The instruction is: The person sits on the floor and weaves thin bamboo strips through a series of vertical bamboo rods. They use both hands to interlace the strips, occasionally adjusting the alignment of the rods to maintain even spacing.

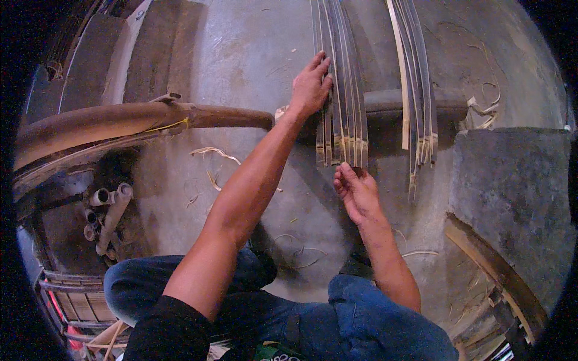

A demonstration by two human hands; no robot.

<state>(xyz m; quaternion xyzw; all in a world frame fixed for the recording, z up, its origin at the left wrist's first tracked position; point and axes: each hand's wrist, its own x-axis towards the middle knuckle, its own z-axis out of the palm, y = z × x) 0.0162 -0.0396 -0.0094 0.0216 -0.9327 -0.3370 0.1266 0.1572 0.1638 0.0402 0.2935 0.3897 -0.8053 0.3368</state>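
Observation:
Long, thin bamboo strips (343, 108) lie side by side, their pale cut ends pointing toward me. My left hand (311, 87) reaches far forward along the left side of this bundle, with its fingers stretched across the outermost strips. Nearer to me, my right hand (359, 194) is closed at the cut ends, thumb and fingers pinched on the end of one strip. To the right lies a second bunch of strips (418, 90), with one broader pale slat (399, 72) along its left side; neither hand touches it.
Beneath the strips runs a dark crosswise beam (445, 108). A curved brown pole (96, 123) extends in from the left. Several pipe-like tubes (111, 216) are piled below it. A grey slab (512, 186) and curved wooden piece (490, 271) stand right. Loose shavings (217, 153) litter the floor.

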